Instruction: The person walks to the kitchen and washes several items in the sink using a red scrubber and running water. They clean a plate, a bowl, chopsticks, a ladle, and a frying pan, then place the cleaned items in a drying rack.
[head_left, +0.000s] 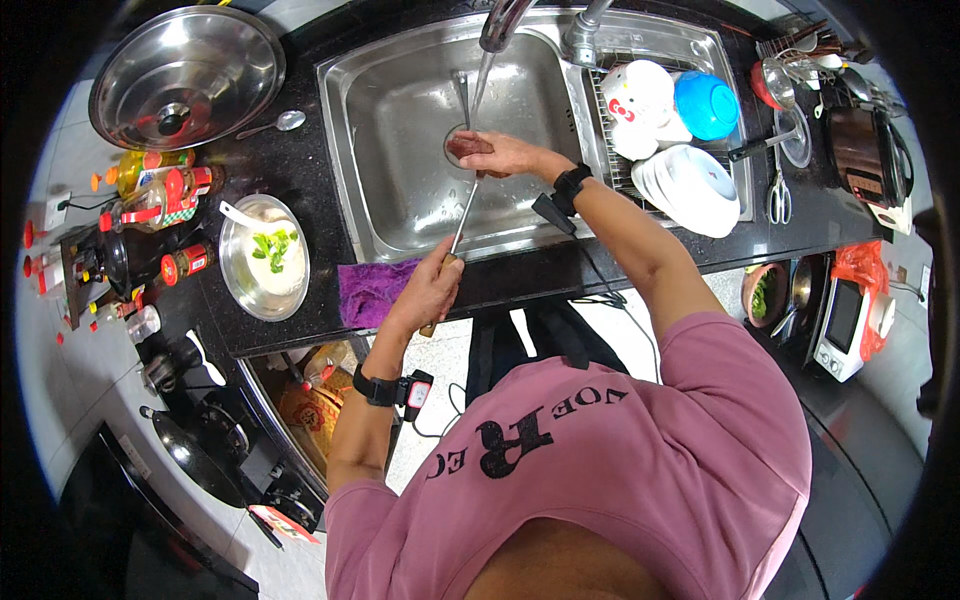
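Note:
My left hand (433, 294) is closed round the wooden handle of a long metal utensil (466, 214), whose shaft reaches over the stainless steel sink (390, 150). At the shaft's far end, above the drain, my right hand (506, 154) holds a reddish-brown scrubbing pad or cloth (471, 142). Water runs from the faucet (504, 26) close to that hand. The utensil's head is partly hidden there. Another metal piece (462, 94) shows beyond the pad; whether it belongs to the same utensil, I cannot tell. Both wrists wear black straps.
Right of the basin, a wire rack (619, 169) holds white bowls (694, 187) and a blue bowl (706, 105). A purple cloth (371, 294) lies at the counter's front edge. Leftward are a metal bowl with chopped greens (232, 281), a spoon (289, 121) and a large steel lid (187, 45).

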